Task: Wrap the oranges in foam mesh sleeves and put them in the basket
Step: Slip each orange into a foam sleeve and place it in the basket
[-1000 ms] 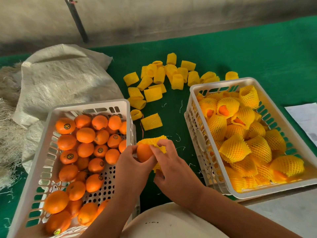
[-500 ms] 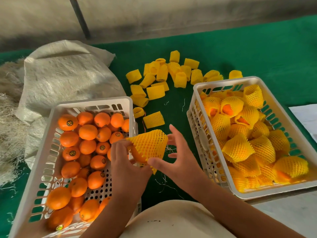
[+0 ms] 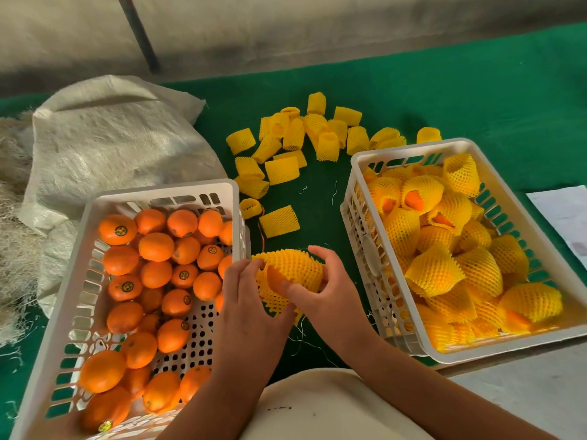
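Between the two baskets I hold an orange partly covered by a yellow foam mesh sleeve. My left hand grips it from the left and my right hand curls round it from the right, thumb on the orange's bare side. The white basket on the left holds several bare oranges. The white basket on the right holds several wrapped oranges. Several empty yellow sleeves lie on the green cloth behind my hands.
A pale woven sack lies at the back left beside straw-like fibre. A dark pole stands at the back. A sheet of paper lies at the right edge. Green cloth covers the table.
The sleeve has been pulled further over the orange. My right hand, spread open half a second ago, now curls round the wrapped orange, which sits slightly further right.
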The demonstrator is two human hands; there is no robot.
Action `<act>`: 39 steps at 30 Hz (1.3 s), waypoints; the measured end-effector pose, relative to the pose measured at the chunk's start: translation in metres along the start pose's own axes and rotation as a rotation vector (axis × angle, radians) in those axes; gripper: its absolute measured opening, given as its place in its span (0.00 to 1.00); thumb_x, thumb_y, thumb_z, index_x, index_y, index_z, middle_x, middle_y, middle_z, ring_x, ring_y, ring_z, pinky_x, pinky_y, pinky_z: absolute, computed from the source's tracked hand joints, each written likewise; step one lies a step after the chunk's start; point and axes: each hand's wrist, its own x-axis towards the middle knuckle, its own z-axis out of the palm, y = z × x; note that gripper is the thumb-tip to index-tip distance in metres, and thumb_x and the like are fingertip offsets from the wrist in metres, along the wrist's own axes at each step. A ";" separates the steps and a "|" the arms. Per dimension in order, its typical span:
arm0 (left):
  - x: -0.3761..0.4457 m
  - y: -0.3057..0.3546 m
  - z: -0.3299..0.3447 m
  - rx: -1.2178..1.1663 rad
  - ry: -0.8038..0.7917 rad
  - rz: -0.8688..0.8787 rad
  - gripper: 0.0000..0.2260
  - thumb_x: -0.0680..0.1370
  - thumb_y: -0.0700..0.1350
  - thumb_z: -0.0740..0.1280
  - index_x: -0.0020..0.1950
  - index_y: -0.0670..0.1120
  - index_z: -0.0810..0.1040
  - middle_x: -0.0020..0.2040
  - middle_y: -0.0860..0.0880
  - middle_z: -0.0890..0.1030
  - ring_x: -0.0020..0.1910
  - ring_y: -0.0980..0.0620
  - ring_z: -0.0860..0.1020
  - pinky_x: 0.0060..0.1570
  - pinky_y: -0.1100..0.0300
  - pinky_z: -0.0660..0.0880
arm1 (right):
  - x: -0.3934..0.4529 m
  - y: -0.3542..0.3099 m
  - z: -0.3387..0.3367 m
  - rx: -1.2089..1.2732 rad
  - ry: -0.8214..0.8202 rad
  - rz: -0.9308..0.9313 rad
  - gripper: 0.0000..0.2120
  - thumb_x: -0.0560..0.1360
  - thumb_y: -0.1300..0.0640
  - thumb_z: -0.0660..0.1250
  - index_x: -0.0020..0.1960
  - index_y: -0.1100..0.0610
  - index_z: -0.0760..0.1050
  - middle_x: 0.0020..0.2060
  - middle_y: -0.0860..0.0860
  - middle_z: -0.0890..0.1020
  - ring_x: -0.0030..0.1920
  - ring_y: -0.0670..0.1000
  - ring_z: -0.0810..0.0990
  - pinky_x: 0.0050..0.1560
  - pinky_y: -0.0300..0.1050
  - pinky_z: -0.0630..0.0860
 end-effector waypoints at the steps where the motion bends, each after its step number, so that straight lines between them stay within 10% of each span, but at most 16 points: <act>1: 0.000 0.001 0.000 -0.004 -0.013 0.000 0.34 0.71 0.59 0.74 0.74 0.54 0.65 0.69 0.58 0.65 0.61 0.61 0.68 0.46 0.73 0.68 | 0.001 0.002 -0.001 0.002 0.008 -0.001 0.38 0.69 0.34 0.77 0.73 0.35 0.62 0.61 0.35 0.73 0.59 0.46 0.78 0.48 0.34 0.82; 8: -0.005 -0.001 -0.010 -0.239 -0.012 0.080 0.16 0.77 0.44 0.73 0.57 0.61 0.72 0.63 0.66 0.72 0.62 0.61 0.75 0.50 0.64 0.79 | 0.003 0.006 -0.016 -0.058 -0.025 -0.095 0.39 0.70 0.37 0.77 0.74 0.32 0.59 0.62 0.27 0.68 0.63 0.40 0.74 0.53 0.32 0.80; 11: 0.004 -0.003 -0.014 -0.654 -0.017 -0.246 0.10 0.80 0.47 0.69 0.60 0.59 0.75 0.61 0.59 0.79 0.61 0.55 0.81 0.46 0.53 0.85 | 0.003 0.006 -0.024 -0.143 -0.076 -0.152 0.40 0.71 0.40 0.76 0.75 0.31 0.57 0.65 0.25 0.64 0.65 0.42 0.73 0.56 0.36 0.81; 15: 0.027 0.002 -0.018 -1.099 -0.491 -0.805 0.18 0.79 0.60 0.70 0.66 0.55 0.76 0.58 0.46 0.85 0.56 0.43 0.86 0.45 0.47 0.84 | -0.002 0.005 -0.029 -0.211 -0.221 -0.222 0.47 0.70 0.41 0.77 0.79 0.29 0.51 0.71 0.30 0.63 0.70 0.43 0.70 0.62 0.47 0.81; 23: 0.027 0.007 -0.001 -1.157 -0.526 -0.621 0.24 0.71 0.70 0.74 0.63 0.62 0.81 0.63 0.46 0.83 0.61 0.41 0.83 0.53 0.43 0.83 | -0.003 0.009 -0.039 0.032 -0.309 0.023 0.47 0.67 0.20 0.66 0.79 0.29 0.50 0.77 0.37 0.66 0.73 0.43 0.72 0.68 0.50 0.78; 27: 0.039 0.029 0.011 -0.949 -0.774 -0.703 0.40 0.60 0.77 0.73 0.69 0.61 0.74 0.63 0.43 0.80 0.60 0.38 0.82 0.49 0.42 0.84 | -0.002 0.017 -0.047 0.120 -0.204 0.121 0.27 0.67 0.21 0.67 0.63 0.27 0.70 0.57 0.36 0.80 0.59 0.44 0.82 0.56 0.44 0.83; 29: 0.044 0.030 0.010 -0.786 -0.788 -0.636 0.30 0.70 0.73 0.69 0.70 0.66 0.71 0.70 0.50 0.76 0.65 0.46 0.78 0.58 0.42 0.81 | -0.004 0.018 -0.054 0.154 -0.155 0.121 0.23 0.68 0.24 0.69 0.61 0.28 0.72 0.54 0.36 0.81 0.57 0.43 0.83 0.50 0.41 0.83; 32: 0.037 0.002 0.002 -0.266 -0.633 -0.115 0.23 0.76 0.77 0.56 0.70 0.75 0.69 0.71 0.74 0.68 0.71 0.68 0.67 0.67 0.57 0.71 | -0.001 0.015 -0.078 0.109 0.004 0.075 0.27 0.67 0.25 0.68 0.64 0.30 0.71 0.52 0.33 0.80 0.54 0.41 0.82 0.46 0.38 0.82; 35: 0.022 -0.040 0.001 0.378 -0.495 0.144 0.32 0.78 0.72 0.59 0.79 0.60 0.66 0.82 0.58 0.59 0.81 0.53 0.55 0.77 0.45 0.63 | 0.011 0.011 -0.126 0.138 0.197 0.061 0.28 0.68 0.27 0.69 0.66 0.32 0.72 0.55 0.36 0.82 0.53 0.42 0.84 0.50 0.46 0.84; 39: 0.002 -0.065 0.010 0.557 -0.474 0.269 0.30 0.74 0.64 0.57 0.64 0.48 0.84 0.78 0.39 0.68 0.80 0.35 0.59 0.67 0.31 0.67 | 0.033 0.021 -0.214 -0.101 0.494 0.098 0.38 0.70 0.32 0.74 0.76 0.39 0.65 0.62 0.43 0.78 0.58 0.47 0.79 0.49 0.43 0.80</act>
